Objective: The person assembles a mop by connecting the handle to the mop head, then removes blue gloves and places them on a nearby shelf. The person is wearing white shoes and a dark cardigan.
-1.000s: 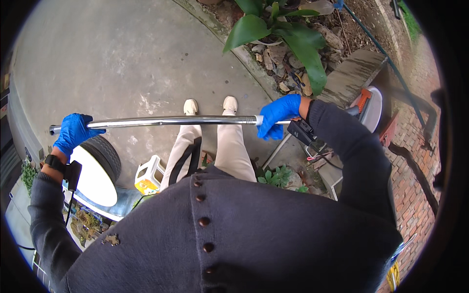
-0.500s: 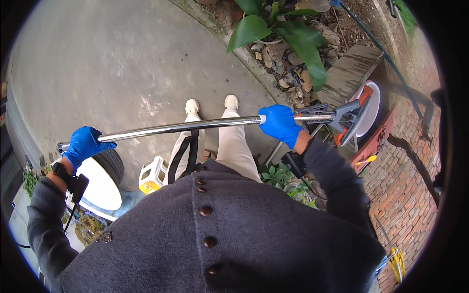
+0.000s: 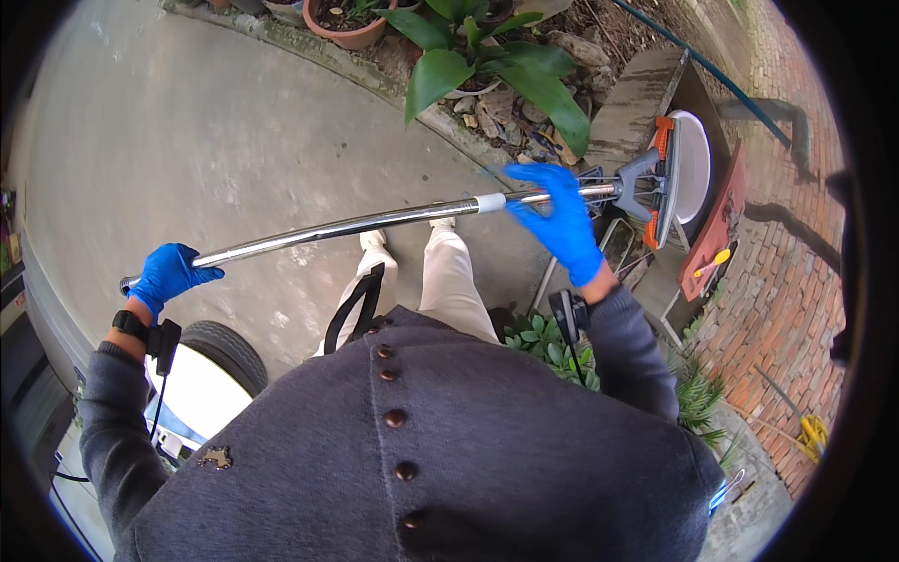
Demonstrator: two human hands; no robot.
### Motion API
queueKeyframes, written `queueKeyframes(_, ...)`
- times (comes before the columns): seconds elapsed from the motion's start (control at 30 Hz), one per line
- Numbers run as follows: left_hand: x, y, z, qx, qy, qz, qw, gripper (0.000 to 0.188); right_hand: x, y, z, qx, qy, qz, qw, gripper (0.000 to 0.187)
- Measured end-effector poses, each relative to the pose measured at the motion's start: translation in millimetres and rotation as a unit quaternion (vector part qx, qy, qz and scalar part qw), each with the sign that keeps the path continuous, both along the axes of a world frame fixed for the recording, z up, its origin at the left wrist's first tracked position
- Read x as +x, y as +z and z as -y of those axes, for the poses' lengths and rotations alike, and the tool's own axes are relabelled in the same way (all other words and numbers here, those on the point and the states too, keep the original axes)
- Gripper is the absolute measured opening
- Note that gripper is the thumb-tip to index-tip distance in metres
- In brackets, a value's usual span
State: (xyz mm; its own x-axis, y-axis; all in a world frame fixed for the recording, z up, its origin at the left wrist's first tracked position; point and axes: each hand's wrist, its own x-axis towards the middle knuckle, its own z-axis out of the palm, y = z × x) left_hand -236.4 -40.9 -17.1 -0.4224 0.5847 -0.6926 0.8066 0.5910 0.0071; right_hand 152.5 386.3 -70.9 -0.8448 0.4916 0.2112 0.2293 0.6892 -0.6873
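Note:
Across my body I have a mop with a shiny metal pole (image 3: 346, 227), tilted a little up to the right. My left hand (image 3: 169, 278), in a blue glove, is closed around the pole near its left end. By the white collar (image 3: 490, 203), my gloved right hand (image 3: 567, 234) is open, its fingers and thumb spread to either side of the thinner rod. Whether the palm touches the rod cannot be told. At the far right end is the grey and orange mop head (image 3: 637, 184), in front of a white basin (image 3: 691, 167).
A leafy plant (image 3: 534, 70) and stones edge the concrete floor (image 3: 234, 131) at the back. A concrete block (image 3: 637, 98) and a red-brown tray (image 3: 716, 225) stand right, beside brick paving (image 3: 768, 328). A tyre (image 3: 225, 354) lies at lower left; green leaves (image 3: 548, 348) are near my right arm.
My right hand has loosened from its grip on the pole and spread its fingers. The mop head has turned and shifted up and slightly left in the view. My left hand still grips the pole.

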Motion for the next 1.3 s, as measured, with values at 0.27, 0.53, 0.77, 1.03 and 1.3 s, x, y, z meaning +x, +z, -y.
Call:
queueKeyframes(0.27, -8.2, 18.2, -15.6, -0.01, -0.021, 0.014, 1.0, 0.057, 62.7, -48.4, 14.9, -0.63, -0.344, -0.017, 0.696, 0.037)
queueKeyframes(0.53, -5.6, 54.6, -30.4, -0.002, -0.032, 0.008, 0.999, 0.049, 48.4, -104.3, -28.5, -0.691, -0.331, -0.347, 0.541, 0.055)
queueKeyframes(0.77, -0.7, 59.6, -24.1, -0.007, -0.051, -0.055, 0.997, 0.044, 45.2, -109.8, -40.5, -0.618, -0.265, -0.502, 0.543, 0.043)
queueKeyframes(1.03, -9.3, 30.1, 21.1, 0.028, -0.097, -0.12, 0.988, 0.04, 60.5, 39.8, 21.3, -0.551, -0.215, -0.535, 0.604, 0.059)
queueKeyframes(1.3, 37.9, 52.4, -79.3, 0.277, -0.065, 0.198, 0.938, 0.095, 15.9, 218.4, 44.8, -0.359, -0.098, -0.505, 0.779, 0.067)
